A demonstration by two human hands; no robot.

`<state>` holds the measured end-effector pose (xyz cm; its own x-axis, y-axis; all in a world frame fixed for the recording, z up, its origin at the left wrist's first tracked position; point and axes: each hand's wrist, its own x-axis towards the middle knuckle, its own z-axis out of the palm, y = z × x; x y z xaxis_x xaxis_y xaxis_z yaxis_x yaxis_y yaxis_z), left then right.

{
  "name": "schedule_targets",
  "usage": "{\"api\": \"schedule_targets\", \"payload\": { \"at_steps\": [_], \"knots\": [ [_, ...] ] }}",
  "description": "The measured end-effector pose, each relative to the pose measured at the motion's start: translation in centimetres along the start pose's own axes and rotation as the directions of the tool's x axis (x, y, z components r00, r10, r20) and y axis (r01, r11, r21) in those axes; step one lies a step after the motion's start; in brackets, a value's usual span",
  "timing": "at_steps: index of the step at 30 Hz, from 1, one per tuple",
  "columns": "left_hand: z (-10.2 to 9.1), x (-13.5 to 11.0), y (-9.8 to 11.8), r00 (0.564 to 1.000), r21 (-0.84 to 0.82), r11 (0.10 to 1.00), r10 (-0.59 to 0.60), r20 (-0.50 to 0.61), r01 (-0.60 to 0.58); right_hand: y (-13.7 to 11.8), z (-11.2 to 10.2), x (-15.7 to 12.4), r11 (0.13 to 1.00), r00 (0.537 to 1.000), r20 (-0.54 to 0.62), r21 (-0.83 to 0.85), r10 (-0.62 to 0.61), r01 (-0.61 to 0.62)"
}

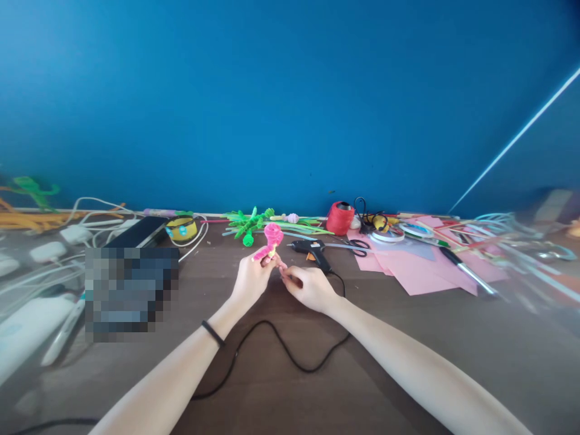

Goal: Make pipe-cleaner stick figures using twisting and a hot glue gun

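Your forearms converge over the bench (272, 396); your left hand (252, 277) has its grip pinched on the upright pink fuzzy flower (273, 234), your right hand (312, 289) curls just below, its hold unclear.

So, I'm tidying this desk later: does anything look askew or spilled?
The pink sheets on the right overlap at uneven angles, and a black cord snakes loosely across the tabletop. No spill shows, though pixelation hides an area at left.
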<state>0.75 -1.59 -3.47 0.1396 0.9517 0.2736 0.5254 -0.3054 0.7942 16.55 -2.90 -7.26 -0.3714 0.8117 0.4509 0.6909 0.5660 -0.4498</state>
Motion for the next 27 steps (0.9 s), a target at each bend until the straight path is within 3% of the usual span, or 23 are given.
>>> {"api": "schedule_targets", "payload": {
  "at_steps": [5, 8, 11, 20, 24, 27],
  "knots": [
    [-0.4, 0.7, -0.7, 0.997, 0.0, 1.0, 0.015, 0.071, -0.015, 0.1, -0.3, 0.1, 0.989, 0.994, -0.07, 0.13, 0.085, -0.075],
    [-0.3, 1.2, -1.1, 0.982, -0.222, 0.974, 0.002, 0.19, 0.041, 0.2, -0.4, 0.2, 0.959, 0.982, -0.094, 0.247, 0.165, -0.137],
    [-0.1, 1.4, -1.1, 0.971, -0.458, 0.874, -0.059, 0.233, 0.163, 0.2, -0.6, 0.4, 0.94, 0.971, -0.107, 0.293, 0.216, -0.177],
    [0.7, 0.6, -0.2, 0.948, -0.695, 0.651, -0.132, 0.29, 0.304, 0.5, -0.4, 0.4, 0.984, 0.996, -0.013, 0.155, 0.091, -0.088],
    [1.1, 0.5, -0.2, 0.952, -0.732, 0.609, -0.173, 0.253, 0.305, 0.5, 0.0, 0.3, 0.997, 0.997, 0.052, 0.041, 0.062, -0.064],
    [1.4, 0.6, -0.4, 0.963, -0.745, 0.61, -0.192, 0.191, 0.27, 0.5, 0.3, 0.2, 0.995, 0.994, 0.103, -0.09, -0.02, 0.03]
  ]
}}
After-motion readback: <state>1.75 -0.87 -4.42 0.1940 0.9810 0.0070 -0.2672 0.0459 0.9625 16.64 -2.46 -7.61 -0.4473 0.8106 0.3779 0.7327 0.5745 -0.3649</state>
